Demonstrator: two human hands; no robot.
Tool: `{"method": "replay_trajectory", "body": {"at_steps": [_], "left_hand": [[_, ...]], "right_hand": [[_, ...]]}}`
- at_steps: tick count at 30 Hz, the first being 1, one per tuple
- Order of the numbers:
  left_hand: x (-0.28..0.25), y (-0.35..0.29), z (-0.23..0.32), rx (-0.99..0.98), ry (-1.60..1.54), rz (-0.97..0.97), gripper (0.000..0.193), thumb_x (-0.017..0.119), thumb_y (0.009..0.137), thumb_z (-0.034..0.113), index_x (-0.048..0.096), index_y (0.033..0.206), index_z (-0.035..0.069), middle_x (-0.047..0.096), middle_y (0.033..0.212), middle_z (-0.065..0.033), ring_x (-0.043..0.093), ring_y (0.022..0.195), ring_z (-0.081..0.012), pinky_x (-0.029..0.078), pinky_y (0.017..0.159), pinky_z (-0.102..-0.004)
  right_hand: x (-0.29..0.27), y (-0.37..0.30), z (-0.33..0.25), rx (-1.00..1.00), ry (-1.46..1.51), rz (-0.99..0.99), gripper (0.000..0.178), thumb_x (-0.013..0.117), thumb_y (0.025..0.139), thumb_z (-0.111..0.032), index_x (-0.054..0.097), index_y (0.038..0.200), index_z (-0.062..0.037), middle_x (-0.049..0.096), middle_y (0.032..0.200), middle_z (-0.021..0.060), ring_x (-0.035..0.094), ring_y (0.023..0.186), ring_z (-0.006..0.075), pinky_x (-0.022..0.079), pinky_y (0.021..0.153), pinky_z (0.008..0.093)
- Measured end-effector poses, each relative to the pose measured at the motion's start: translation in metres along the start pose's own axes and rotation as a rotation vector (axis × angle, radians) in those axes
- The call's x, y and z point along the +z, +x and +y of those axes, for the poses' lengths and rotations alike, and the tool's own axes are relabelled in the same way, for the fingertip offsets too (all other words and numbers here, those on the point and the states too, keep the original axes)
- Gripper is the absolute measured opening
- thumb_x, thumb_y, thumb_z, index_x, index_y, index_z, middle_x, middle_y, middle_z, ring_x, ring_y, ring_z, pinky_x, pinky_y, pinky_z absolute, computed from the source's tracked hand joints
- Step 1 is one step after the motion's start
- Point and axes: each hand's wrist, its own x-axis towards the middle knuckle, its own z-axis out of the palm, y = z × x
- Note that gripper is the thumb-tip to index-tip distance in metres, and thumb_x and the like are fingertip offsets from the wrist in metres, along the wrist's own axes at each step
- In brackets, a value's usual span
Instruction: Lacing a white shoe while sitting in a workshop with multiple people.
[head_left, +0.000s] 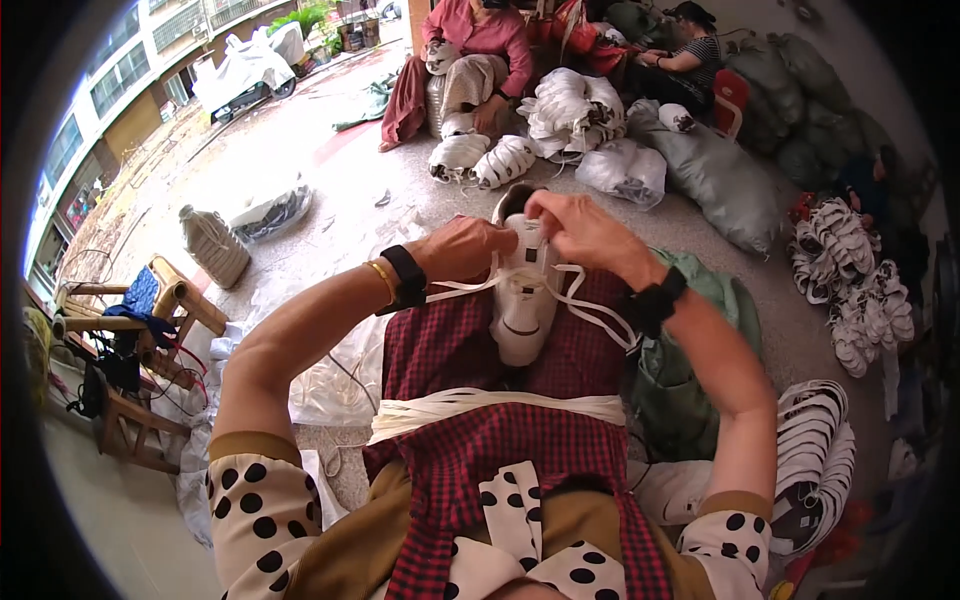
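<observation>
A white shoe point(523, 315) rests on my lap, its toe pointing toward me and its dark opening at the far end. White shoelace point(597, 310) trails off both sides of it. At the upper left edge of the shoe, the closed fingers of my left hand point(468, 246) grip its side. My right hand point(590, 232) pinches at the right edge beside the tongue; what lies between those fingertips is too small to make out. Below the shoe, a bundle of white laces point(500, 408) stretches across my red-and-black checked apron point(440, 345).
Ahead, a person in a pink top point(490, 40) sits by a pile of white shoes point(572, 110); another sits farther right. Grey sacks point(715, 180) and strung shoes point(845, 245) line the right. A bamboo stool point(180, 295) and a plastic jug point(213, 245) stand left.
</observation>
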Motion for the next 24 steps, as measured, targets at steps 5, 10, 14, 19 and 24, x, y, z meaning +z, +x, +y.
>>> {"method": "replay_trajectory", "body": {"at_steps": [5, 10, 14, 19, 24], "left_hand": [[0.006, -0.003, -0.007, 0.05, -0.067, 0.088, 0.022, 0.061, 0.078, 0.0, 0.059, 0.099, 0.003, 0.063, 0.082, -0.0131, 0.064, 0.078, -0.0337, 0.051, 0.07, -0.0422], [0.004, -0.007, 0.002, 0.045, 0.001, 0.173, 0.024, 0.063, 0.078, 0.0, 0.061, 0.101, 0.005, 0.059, 0.089, -0.0098, 0.06, 0.088, -0.0308, 0.047, 0.082, -0.0413], [-0.001, -0.002, 0.012, 0.033, 0.007, 0.141, 0.03, 0.06, 0.073, -0.005, 0.065, 0.1, 0.008, 0.053, 0.102, -0.0118, 0.051, 0.102, -0.0314, 0.045, 0.088, -0.0403], [-0.002, 0.015, 0.035, 0.01, -0.121, 0.29, 0.03, 0.054, 0.075, -0.005, 0.067, 0.101, 0.003, 0.057, 0.101, -0.0151, 0.055, 0.099, -0.0323, 0.046, 0.088, -0.0422], [0.015, 0.053, 0.045, -0.131, -0.411, 0.176, 0.021, 0.064, 0.083, 0.014, 0.067, 0.095, -0.002, 0.066, 0.083, -0.0144, 0.064, 0.075, -0.0256, 0.05, 0.071, -0.0362]], "right_hand": [[0.044, 0.011, 0.009, -0.097, 0.094, 0.071, 0.026, 0.07, 0.076, -0.011, 0.055, 0.096, -0.0013, 0.067, 0.081, 0.0151, 0.068, 0.079, 0.0247, 0.052, 0.071, 0.0365], [0.053, 0.012, 0.012, -0.07, 0.155, 0.126, 0.028, 0.073, 0.077, -0.016, 0.053, 0.09, -0.0007, 0.063, 0.077, 0.0155, 0.066, 0.075, 0.0263, 0.05, 0.066, 0.0374], [0.017, -0.001, 0.019, -0.01, -0.067, 0.123, 0.018, 0.065, 0.075, -0.009, 0.052, 0.085, -0.0006, 0.06, 0.071, 0.0103, 0.061, 0.068, 0.0191, 0.049, 0.063, 0.0341], [-0.048, -0.049, 0.026, 0.265, -0.078, 0.022, 0.017, 0.068, 0.077, -0.006, 0.052, 0.08, -0.003, 0.057, 0.071, 0.0022, 0.055, 0.068, 0.0068, 0.046, 0.062, 0.0259], [-0.039, -0.051, 0.037, 0.318, 0.327, -0.049, 0.022, 0.072, 0.075, -0.014, 0.053, 0.079, -0.0039, 0.054, 0.072, -0.0035, 0.05, 0.067, 0.0068, 0.044, 0.061, 0.0248]]}}
